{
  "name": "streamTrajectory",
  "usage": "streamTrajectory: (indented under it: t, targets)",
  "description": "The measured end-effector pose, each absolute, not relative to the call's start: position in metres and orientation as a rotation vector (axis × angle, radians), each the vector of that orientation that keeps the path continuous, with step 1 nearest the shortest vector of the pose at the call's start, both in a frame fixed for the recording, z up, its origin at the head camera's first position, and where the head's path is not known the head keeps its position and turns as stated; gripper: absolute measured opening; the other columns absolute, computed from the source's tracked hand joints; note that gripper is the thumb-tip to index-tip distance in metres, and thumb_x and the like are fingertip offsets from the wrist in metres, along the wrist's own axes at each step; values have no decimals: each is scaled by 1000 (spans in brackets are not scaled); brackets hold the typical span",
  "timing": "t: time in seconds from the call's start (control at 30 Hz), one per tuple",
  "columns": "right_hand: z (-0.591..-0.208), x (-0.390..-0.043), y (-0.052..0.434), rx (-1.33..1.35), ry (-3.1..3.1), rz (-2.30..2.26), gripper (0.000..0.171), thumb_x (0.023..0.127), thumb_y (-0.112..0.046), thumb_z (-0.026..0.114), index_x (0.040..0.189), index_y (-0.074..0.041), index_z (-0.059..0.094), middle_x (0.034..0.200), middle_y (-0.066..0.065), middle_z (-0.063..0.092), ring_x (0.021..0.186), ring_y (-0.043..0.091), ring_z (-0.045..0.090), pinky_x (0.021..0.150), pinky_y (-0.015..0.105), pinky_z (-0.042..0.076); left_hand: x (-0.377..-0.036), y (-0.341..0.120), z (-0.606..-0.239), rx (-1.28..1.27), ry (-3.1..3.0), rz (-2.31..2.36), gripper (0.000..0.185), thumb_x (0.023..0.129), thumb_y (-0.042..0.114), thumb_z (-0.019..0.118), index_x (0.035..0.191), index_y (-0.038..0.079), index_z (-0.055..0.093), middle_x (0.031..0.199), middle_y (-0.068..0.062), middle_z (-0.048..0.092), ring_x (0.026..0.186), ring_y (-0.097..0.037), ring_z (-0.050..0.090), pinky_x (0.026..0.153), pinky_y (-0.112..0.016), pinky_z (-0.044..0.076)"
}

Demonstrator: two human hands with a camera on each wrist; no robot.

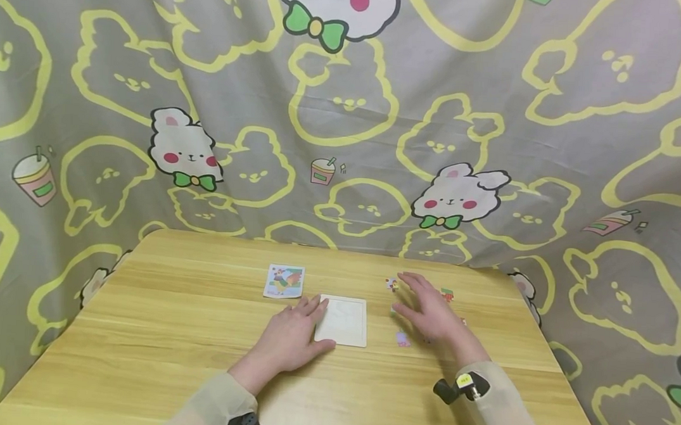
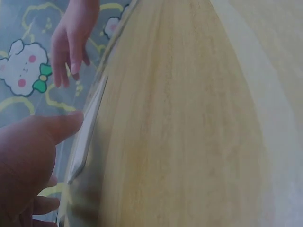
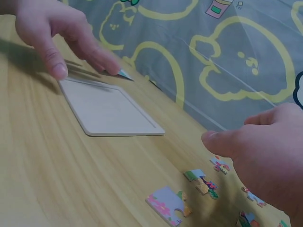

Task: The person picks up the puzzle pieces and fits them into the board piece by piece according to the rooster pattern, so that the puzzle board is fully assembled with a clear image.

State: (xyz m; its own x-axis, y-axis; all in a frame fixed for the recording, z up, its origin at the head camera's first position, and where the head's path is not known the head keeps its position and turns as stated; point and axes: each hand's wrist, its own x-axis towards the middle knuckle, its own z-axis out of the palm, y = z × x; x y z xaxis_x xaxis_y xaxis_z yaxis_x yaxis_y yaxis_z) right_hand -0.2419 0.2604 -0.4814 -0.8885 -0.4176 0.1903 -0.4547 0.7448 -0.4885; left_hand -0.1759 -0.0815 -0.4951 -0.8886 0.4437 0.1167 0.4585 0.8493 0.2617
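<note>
Near the middle of the tabletop, toward its front edge, the left hand lies palm down with its forearm angled in from the front, fingers straight and close together, thumb and fingertips touching the left edge of a pale, blank puzzle tray. Right of the tray, the right hand hovers flat over scattered puzzle pieces, fingers loosely spread, gripping nothing. A small picture card lies just behind the tray's left corner; no writing is readable.
</note>
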Motion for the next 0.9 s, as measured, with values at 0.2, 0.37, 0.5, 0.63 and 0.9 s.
streamTrajectory:
  t: [0.2,0.37,0.5,0.63,0.9]
  targets:
    - [-483,-251,261,754,-2860,888,72,101,-29,75,159,-1,43,160,24,43,145,45,43,118,62,33,-177,-78,-497,-702,-2998,-408,89,98,67,62,159,4,48,162,-19,45,145,-43,47,111,-61,43]
    - [-485,-257,260,747,-2867,936,69,102,-29,74,158,-1,44,158,22,44,143,47,45,115,64,35,-179,-77,-500,-687,-3023,-392,90,99,67,60,157,1,49,162,-19,44,145,-42,46,112,-61,43]
    - [-488,-261,259,733,-2888,976,70,103,-32,73,159,-2,44,159,19,44,144,46,45,116,63,36,-179,-76,-502,-682,-3029,-387,91,98,68,61,156,-2,49,162,-18,45,145,-43,46,112,-61,42]
    - [-490,-263,258,722,-2897,997,70,102,-31,74,158,0,45,159,18,44,145,45,43,117,61,34,-179,-75,-504,-687,-3029,-385,92,98,68,62,156,-2,49,162,-17,45,145,-44,46,112,-61,42]
    - [-492,-270,257,649,-2896,1054,67,99,-24,79,153,2,50,151,18,51,140,44,49,116,61,37,-181,-75,-505,-679,-3013,-334,89,97,70,60,151,0,56,161,-14,48,145,-42,48,111,-60,44]
